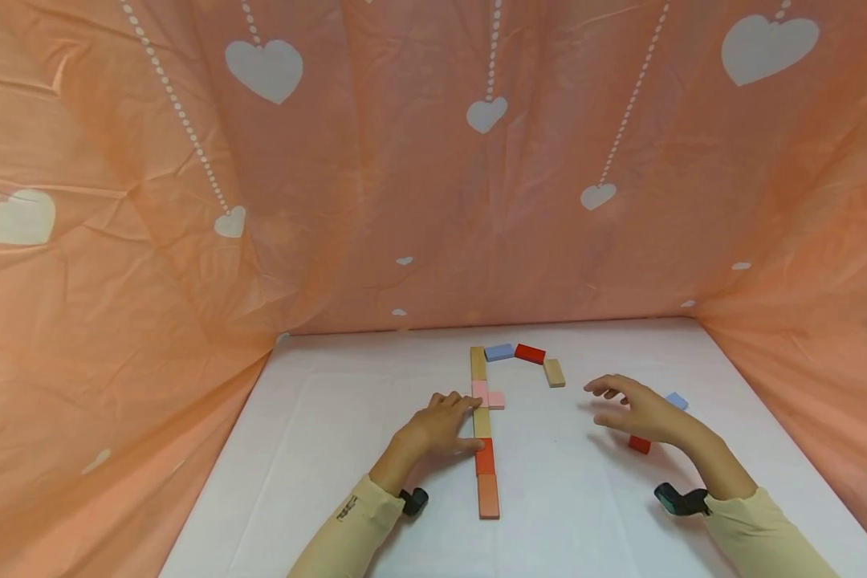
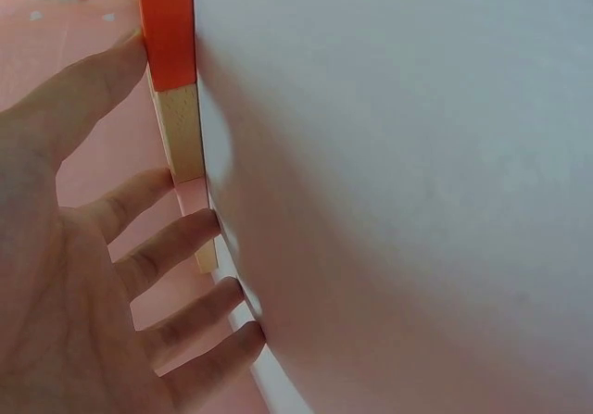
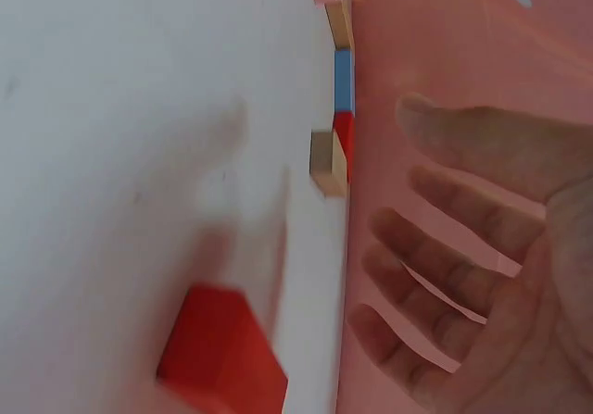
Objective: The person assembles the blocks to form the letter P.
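On the white table lies a straight column of flat blocks, among them an orange block (image 1: 488, 496), a red-orange block (image 1: 485, 457) and a wooden block (image 1: 482, 423). My left hand (image 1: 439, 425) touches the column's left side with spread fingers, thumb at the red-orange block and fingertips by a pink block (image 1: 480, 388). A smaller pink block (image 1: 497, 400) adjoins on the right. From the column's top, a blue block (image 1: 499, 352), a red block (image 1: 531, 354) and a wooden block (image 1: 554, 373) curve rightward. My right hand (image 1: 643, 409) hovers, fingers loosely bent, holding nothing.
Beneath and beside the right hand lie a loose red block (image 1: 639, 444) and a light blue block (image 1: 677, 400). An orange curtain (image 1: 419, 177) with white hearts surrounds the table (image 1: 296, 457) at the back and sides.
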`<action>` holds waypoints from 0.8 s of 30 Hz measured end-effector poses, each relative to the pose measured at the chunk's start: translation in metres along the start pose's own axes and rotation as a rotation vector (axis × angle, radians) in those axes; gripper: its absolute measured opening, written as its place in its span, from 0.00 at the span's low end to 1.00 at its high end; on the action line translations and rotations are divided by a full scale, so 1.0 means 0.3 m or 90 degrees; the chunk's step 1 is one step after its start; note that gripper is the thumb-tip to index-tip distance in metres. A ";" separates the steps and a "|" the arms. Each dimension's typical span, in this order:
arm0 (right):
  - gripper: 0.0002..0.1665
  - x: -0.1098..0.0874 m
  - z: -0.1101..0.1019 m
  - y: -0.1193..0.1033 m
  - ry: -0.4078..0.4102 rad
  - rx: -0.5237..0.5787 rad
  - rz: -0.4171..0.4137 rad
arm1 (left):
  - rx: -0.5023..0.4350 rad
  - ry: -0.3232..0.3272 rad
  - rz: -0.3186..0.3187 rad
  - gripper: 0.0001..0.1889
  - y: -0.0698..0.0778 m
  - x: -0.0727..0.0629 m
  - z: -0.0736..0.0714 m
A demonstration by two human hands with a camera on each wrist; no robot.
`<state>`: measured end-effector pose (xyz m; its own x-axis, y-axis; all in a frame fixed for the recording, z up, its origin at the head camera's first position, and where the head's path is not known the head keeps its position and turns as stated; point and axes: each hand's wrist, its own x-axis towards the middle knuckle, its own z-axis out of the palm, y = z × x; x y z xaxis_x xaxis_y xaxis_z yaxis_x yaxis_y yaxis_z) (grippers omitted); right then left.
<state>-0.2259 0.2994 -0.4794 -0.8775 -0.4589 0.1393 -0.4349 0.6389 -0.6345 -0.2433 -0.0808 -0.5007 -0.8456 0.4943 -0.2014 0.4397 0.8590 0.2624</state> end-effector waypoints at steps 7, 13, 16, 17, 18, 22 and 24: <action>0.27 -0.065 -0.026 0.041 -0.013 0.006 0.019 | -0.012 0.001 -0.001 0.42 0.002 -0.004 -0.005; 0.28 -0.113 -0.043 0.063 -0.019 0.017 0.049 | -0.006 0.005 0.002 0.42 0.001 -0.005 -0.004; 0.29 -0.135 -0.054 0.070 -0.036 0.010 0.075 | -0.006 0.006 0.002 0.42 0.001 -0.006 -0.004; 0.29 -0.141 -0.057 0.073 -0.042 0.006 0.082 | -0.006 0.007 0.002 0.42 0.001 -0.006 -0.004; 0.29 -0.149 -0.060 0.076 -0.045 0.003 0.090 | -0.006 0.007 0.001 0.42 0.001 -0.006 -0.004; 0.29 -0.174 -0.069 0.091 -0.052 -0.004 0.110 | -0.009 0.008 0.000 0.42 0.001 -0.006 -0.004; 0.29 -0.184 -0.071 0.097 -0.060 0.010 0.121 | -0.010 0.008 -0.001 0.42 0.002 -0.006 -0.004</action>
<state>-0.1943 0.3566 -0.4893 -0.9204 -0.3870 -0.0558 -0.2591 0.7105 -0.6543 -0.2417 -0.0812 -0.4991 -0.8503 0.4908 -0.1901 0.4331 0.8576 0.2773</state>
